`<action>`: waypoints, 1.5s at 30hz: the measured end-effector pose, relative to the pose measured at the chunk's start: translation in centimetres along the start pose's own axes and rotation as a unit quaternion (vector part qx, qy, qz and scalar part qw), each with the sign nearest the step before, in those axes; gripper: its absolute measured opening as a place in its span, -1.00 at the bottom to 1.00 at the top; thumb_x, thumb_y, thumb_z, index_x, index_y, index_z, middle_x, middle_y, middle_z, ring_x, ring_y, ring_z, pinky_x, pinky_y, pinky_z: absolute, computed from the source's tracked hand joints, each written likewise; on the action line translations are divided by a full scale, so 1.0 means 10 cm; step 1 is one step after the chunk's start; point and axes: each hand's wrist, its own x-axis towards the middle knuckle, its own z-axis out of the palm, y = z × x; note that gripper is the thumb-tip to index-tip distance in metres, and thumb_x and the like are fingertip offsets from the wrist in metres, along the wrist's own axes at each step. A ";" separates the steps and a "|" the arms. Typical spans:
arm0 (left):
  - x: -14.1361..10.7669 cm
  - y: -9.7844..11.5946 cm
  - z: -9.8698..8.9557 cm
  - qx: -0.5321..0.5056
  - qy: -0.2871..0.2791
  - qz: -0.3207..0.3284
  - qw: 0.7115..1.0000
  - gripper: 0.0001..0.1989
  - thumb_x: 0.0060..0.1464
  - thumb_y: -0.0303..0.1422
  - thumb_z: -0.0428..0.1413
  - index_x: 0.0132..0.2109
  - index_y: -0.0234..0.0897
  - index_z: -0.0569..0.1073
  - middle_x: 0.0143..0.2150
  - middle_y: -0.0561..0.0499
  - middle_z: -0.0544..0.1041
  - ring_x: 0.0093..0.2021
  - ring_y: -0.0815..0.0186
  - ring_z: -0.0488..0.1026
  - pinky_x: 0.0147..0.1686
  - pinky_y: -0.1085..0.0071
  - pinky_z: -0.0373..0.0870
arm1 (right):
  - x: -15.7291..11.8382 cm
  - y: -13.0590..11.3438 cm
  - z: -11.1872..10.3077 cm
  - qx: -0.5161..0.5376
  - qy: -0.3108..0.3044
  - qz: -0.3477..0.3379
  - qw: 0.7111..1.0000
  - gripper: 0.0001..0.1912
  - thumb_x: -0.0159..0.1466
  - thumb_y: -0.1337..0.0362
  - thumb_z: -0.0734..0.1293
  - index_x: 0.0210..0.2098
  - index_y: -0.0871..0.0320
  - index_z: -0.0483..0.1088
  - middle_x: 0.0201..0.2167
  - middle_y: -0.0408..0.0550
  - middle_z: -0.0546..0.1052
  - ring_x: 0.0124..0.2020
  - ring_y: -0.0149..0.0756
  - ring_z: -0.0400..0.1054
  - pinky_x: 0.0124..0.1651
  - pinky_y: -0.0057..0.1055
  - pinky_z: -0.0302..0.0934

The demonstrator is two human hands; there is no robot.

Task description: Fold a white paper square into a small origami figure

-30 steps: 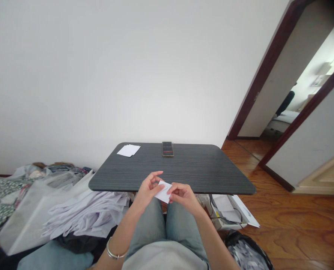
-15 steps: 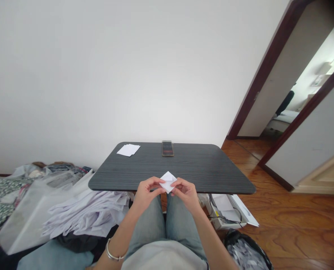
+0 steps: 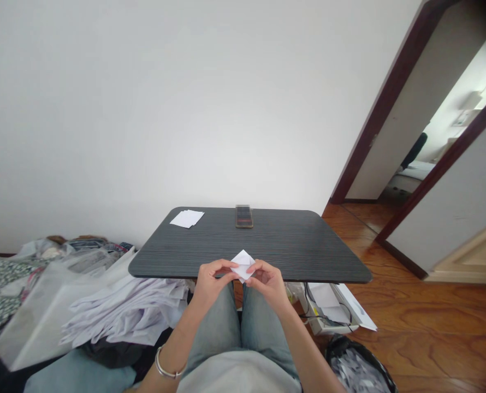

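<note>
Between my two hands, at the near edge of the dark table, is a small folded piece of white paper, turned like a diamond with crease lines on its face. My left hand pinches its left corner between thumb and fingers. On the other side, my right hand grips the right corner, its thumb low and fingertips lying over the paper's face. Both hands hide the paper's side corners. A few white paper sheets lie stacked at the table's far left.
A dark phone-like device sits at the table's back edge by the wall. Piled clothes fill the left side. Below right are a white box with cables and a black bag of scraps. A doorway stands at right.
The folded paper has shifted very slightly left, and my right fingers have moved a little further in over its face. My left hand keeps its pinch.
</note>
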 end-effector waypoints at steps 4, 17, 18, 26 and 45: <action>-0.01 0.03 0.00 -0.006 0.006 0.011 1.000 -0.78 -0.18 -0.36 0.24 -0.29 -0.30 0.51 -0.38 -0.03 0.57 -0.37 0.25 0.49 -0.30 0.37 0.41 | 0.01 0.02 0.05 -0.015 0.016 -0.002 1.000 -0.79 -0.03 0.19 0.44 -0.51 0.13 0.36 -0.53 -0.15 0.37 -0.48 -0.35 0.28 -0.44 -0.45 0.19; 0.03 -0.01 -0.03 -0.044 -0.054 0.030 0.997 -0.72 -0.15 -0.36 0.22 -0.20 -0.29 0.51 -0.22 -0.10 0.49 -0.23 0.22 0.44 -0.26 0.34 0.43 | 0.01 -0.03 0.11 0.012 0.013 -0.004 1.000 -0.79 0.07 0.15 0.37 -0.53 0.13 0.31 -0.58 -0.19 0.33 -0.54 -0.40 0.23 -0.45 -0.47 0.16; 0.03 -0.01 -0.03 -0.049 -0.057 0.032 0.997 -0.73 -0.14 -0.36 0.22 -0.20 -0.29 0.52 -0.22 -0.10 0.48 -0.22 0.22 0.44 -0.27 0.35 0.43 | 0.01 -0.04 0.10 0.012 0.008 -0.005 1.000 -0.79 0.08 0.16 0.37 -0.52 0.13 0.31 -0.58 -0.19 0.33 -0.54 -0.40 0.23 -0.45 -0.47 0.16; 0.02 0.00 -0.01 -0.038 -0.034 0.039 0.998 -0.79 -0.14 -0.37 0.22 -0.26 -0.31 0.53 -0.30 -0.06 0.45 -0.30 0.28 0.44 -0.31 0.40 0.44 | -0.02 0.00 0.03 -0.025 0.002 -0.010 1.000 -0.83 0.02 0.22 0.42 -0.45 0.12 0.37 -0.50 -0.15 0.39 -0.45 -0.34 0.29 -0.38 -0.45 0.18; 0.00 -0.02 0.02 0.108 0.017 0.145 0.983 -0.93 -0.03 -0.42 0.15 -0.42 -0.31 0.51 -0.45 0.00 0.48 -0.41 0.37 0.41 -0.38 0.48 0.31 | 0.00 -0.06 0.20 0.002 0.079 -0.022 0.997 -0.79 0.13 0.20 0.32 -0.54 0.17 0.30 -0.64 -0.22 0.30 -0.59 -0.45 0.12 -0.49 -0.50 -0.01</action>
